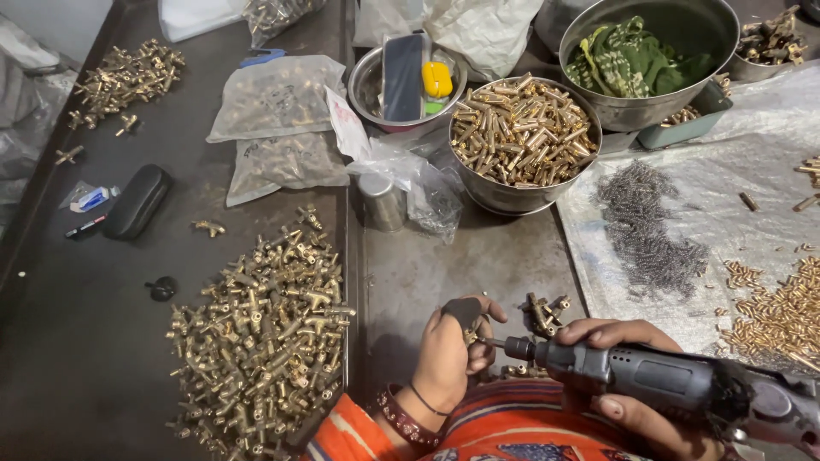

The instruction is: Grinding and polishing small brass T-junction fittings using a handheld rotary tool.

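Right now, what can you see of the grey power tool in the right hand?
The grey power tool is a pen-shaped rotary tool with a dark grey, plastic-looking ribbed body, a black collar and a thin metal bit at its nose. It lies nearly level, nose pointing left. The right hand wraps its body from behind. The bit tip meets a small brass part pinched in the left hand. Its rear end runs out of frame at lower right.

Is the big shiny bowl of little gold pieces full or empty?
Full. The steel bowl is heaped above its rim with brass pieces.
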